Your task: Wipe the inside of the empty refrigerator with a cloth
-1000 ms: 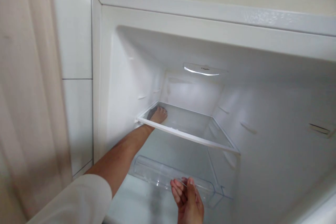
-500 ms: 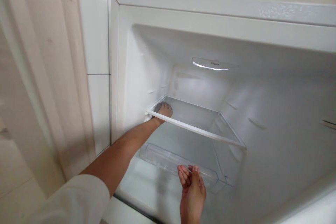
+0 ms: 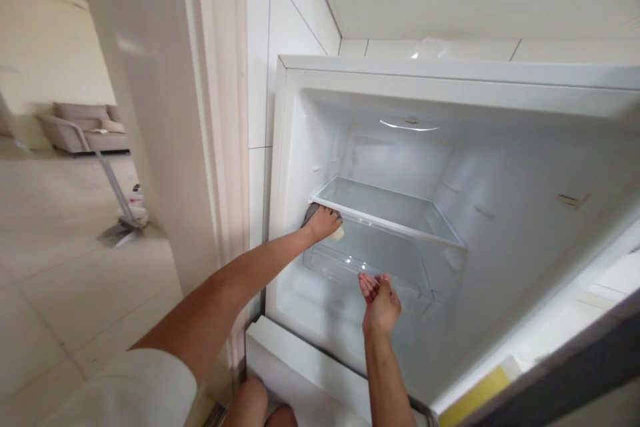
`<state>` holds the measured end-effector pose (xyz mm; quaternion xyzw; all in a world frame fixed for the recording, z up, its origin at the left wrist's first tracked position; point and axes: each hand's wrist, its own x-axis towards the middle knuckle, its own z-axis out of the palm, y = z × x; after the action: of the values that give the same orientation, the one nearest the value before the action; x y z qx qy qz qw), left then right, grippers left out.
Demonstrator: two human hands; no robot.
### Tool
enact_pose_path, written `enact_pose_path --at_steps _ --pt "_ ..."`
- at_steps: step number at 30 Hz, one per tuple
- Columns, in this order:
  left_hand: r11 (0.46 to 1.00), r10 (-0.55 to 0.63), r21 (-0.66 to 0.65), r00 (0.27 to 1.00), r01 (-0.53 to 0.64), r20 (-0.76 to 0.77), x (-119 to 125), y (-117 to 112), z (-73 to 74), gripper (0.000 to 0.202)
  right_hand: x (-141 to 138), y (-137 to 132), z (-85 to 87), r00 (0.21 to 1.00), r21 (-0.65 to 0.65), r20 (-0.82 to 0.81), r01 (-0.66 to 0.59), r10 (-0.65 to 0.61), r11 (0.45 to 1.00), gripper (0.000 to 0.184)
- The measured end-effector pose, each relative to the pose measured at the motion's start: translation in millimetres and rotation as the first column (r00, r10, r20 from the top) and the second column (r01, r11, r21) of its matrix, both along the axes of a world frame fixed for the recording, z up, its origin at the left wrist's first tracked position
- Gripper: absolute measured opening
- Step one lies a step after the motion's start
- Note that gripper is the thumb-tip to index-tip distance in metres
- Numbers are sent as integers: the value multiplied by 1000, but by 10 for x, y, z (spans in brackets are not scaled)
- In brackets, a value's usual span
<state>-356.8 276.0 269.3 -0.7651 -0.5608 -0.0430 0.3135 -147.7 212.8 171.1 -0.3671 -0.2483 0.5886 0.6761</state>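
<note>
- The left hand [image 3: 324, 223] is curled over a dark cloth [image 3: 310, 213], which bulges out on the hand's left side.
- Just above the left hand is the left front corner of the glass shelf [image 3: 387, 203]; contact is hard to tell.
- The shelf's long front edge runs rightward from the left hand, the nearer one, passing above the right hand [image 3: 382, 305].
- The right hand's fingers are half bent toward the thumb; whether they pinch anything, I cannot tell.
- Behind it lies a clear bin [image 3: 333, 261].
</note>
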Motion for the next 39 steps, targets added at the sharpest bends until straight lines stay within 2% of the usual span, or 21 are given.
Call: enact_pose_path --at_steps 7,12,15,18,20,22,24,25,26,28,30,31,33,36,39 --pt "997 -79 15 997 79 -3 -4 -448 73 27 12 33 -13 1000 -24 -4 -19 19 1000 58" --pt "975 -220 39 975 221 -22 -51 -720 200 29 17 7 7 999 -27 -26 -26 25 999 54" --pt "942 -324 93 946 323 -11 -31 -899 258 32 24 -39 34 998 -21 -46 -50 49 999 51" --pt "896 -421 193 902 399 93 87 -1103 283 33 50 -130 75 993 -22 -70 -95 93 995 45" --pt "881 -445 276 870 383 211 237 -1259 262 32 76 -232 117 983 -46 -91 -166 162 985 41" --pt "863 -460 391 817 320 348 435 -1421 200 32 108 -377 172 963 -60 -104 -255 248 965 40" --pt "830 -494 520 700 202 516 660 -1567 99 37 146 -573 236 957 -24 -80 -282 279 959 43" --pt "816 -514 566 600 119 614 773 -1625 38 40 169 -690 270 966 7 -47 -256 256 967 45" --pt "808 -528 589 469 22 708 880 -1670 -26 42 195 -818 303 980 42 0 -197 197 980 46" --pt "809 -535 560 169 -179 828 1069 -1713 -159 41 257 -1093 365 988 138 152 -10 -11 990 47" --pt "809 -537 485 -81 -331 840 1212 -1711 -287 38 334 -1359 406 907 290 326 171 -265 942 44" --pt "807 -540 451 -168 -382 824 1268 -1703 -349 37 375 -1475 415 846 369 392 216 -362 904 41" --pt "806 -541 386 -296 -449 787 1360 -1696 -467 39 456 -1652 406 755 464 492 193 -433 864 37" --pt "834 -504 282 -447 -475 739 1474 -1735 -620 44 543 -1783 346 709 454 609 56 -355 889 38" --pt "851 -484 241 -519 -466 705 1559 -1805 -709 48 565 -1833 297 674 448 679 -67 -290 892 39"
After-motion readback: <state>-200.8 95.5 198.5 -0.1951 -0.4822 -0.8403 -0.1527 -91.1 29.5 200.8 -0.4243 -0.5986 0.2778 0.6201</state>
